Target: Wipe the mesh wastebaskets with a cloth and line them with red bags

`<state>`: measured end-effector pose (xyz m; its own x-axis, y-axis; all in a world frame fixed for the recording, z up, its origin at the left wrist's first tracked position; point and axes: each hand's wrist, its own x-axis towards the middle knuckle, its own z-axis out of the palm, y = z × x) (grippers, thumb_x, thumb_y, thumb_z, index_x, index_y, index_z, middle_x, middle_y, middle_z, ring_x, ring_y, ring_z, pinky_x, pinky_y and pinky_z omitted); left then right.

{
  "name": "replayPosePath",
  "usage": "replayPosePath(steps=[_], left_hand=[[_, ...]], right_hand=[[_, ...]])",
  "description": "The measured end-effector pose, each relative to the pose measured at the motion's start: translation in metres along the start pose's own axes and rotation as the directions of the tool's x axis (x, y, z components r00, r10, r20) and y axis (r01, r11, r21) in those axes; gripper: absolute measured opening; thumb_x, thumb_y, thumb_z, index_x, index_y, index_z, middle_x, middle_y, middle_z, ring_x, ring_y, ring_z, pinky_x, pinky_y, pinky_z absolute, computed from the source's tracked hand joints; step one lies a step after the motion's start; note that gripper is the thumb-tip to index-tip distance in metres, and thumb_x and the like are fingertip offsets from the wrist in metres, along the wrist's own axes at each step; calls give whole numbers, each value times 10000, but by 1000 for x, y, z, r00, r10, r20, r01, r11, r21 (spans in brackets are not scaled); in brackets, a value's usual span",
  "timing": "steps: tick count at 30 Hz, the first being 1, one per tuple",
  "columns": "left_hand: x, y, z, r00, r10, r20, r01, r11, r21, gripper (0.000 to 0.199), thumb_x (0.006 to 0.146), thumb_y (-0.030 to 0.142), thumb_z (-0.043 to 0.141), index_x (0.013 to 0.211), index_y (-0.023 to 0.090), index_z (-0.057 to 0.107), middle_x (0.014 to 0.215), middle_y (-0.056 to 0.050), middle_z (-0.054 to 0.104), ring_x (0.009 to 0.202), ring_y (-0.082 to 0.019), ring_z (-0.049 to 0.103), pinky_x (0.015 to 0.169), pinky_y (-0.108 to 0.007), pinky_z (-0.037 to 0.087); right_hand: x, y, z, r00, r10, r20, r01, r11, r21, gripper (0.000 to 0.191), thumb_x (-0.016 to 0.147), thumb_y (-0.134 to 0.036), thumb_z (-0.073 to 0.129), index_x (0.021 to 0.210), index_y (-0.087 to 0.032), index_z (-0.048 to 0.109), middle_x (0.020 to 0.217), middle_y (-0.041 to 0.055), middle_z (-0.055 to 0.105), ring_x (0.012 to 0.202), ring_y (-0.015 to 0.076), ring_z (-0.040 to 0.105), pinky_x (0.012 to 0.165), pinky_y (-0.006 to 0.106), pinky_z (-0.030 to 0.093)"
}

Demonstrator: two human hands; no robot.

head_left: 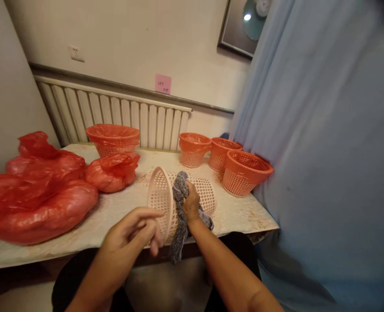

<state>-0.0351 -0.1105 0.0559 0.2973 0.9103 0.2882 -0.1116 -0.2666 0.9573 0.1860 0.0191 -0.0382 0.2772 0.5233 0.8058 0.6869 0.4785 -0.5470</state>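
Observation:
A pale pink plastic basket (206,193) with a lattice wall lies on its side near the table's front edge, its mouth toward the left. My right hand (192,203) is closed on a fuzzy grey cloth (179,193) and presses it against the basket's outer wall. One end of the cloth hangs down over the table edge. My left hand (135,232) is at the basket's rim, index finger stretched out and the other fingers loosely bent, with nothing held in it. Whether its fingertips touch the rim I cannot tell.
Bulging red plastic bags (45,208) fill the left of the table (113,221), beside a smaller red bag (112,173). A bag-lined basket (112,141) stands behind. Several red-rimmed baskets (247,173) stand at the right, near a blue curtain (325,151).

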Motion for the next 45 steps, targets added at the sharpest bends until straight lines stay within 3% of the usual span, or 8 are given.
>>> replayPosePath(steps=[5,8,15,24,29,37,41,45], left_hand=[[60,-64,25,964,-71,-255,123,974,192,419,756,439,604,1054,146,627,899,-62,673,863,-237,654,831,-385,508],[71,-86,39,972,-85,-217,123,978,170,467,746,421,589,1109,127,607,1032,-117,689,991,-270,647,913,-411,483],[83,-85,67,1000,-12,-4,12,999,45,520,841,387,518,1268,90,530,1301,-142,612,1234,-254,543,1081,-380,378],[90,-87,60,993,-97,60,103,990,-95,542,837,419,563,1264,86,545,1293,-128,631,1273,-296,510,1119,-426,337],[93,-89,56,971,-205,125,225,958,-176,569,826,415,587,1287,89,524,1231,-153,667,1166,-317,597,1018,-461,447],[96,-104,43,977,-169,130,187,972,-145,571,846,428,582,1303,90,524,1290,-153,633,1198,-301,575,1054,-434,417],[95,-107,38,968,-182,174,206,969,-135,570,849,438,574,1284,72,534,1290,-156,631,1189,-295,579,1064,-427,408],[93,-102,36,953,-156,261,197,971,-138,504,839,402,589,1244,101,580,1264,-120,654,1161,-267,596,1083,-410,392]], right_hand=[[0,0,0,1000,7,0,-7,1000,-11,347,857,-282,536,1183,-174,584,1142,109,647,1080,228,591,976,399,453],[-2,-1,-2,1000,-2,-15,1,1000,-19,353,848,-273,547,1183,-168,585,1142,114,647,1096,232,587,977,398,456],[-8,1,-3,1000,24,-11,-24,1000,-14,389,824,-208,559,1212,-189,569,1183,100,632,1128,235,575,994,425,451],[4,2,-12,988,-107,114,116,991,-72,452,784,-76,487,1220,-176,550,1252,126,581,1232,230,489,1069,438,386],[27,40,-30,993,-20,119,39,985,-166,416,756,-91,464,1133,-197,606,1166,84,628,1133,216,541,1011,401,422],[34,103,-70,974,174,-146,-206,948,-244,402,750,-161,406,1097,-122,605,1033,138,657,977,241,599,879,401,467],[16,85,-61,953,205,-223,-260,930,-261,408,765,-195,448,1146,-109,566,1148,183,615,1089,273,559,952,453,431],[-11,37,-36,984,132,-120,-156,965,-209,422,760,-159,499,1178,-163,558,1236,141,594,1202,247,515,1036,440,401]])
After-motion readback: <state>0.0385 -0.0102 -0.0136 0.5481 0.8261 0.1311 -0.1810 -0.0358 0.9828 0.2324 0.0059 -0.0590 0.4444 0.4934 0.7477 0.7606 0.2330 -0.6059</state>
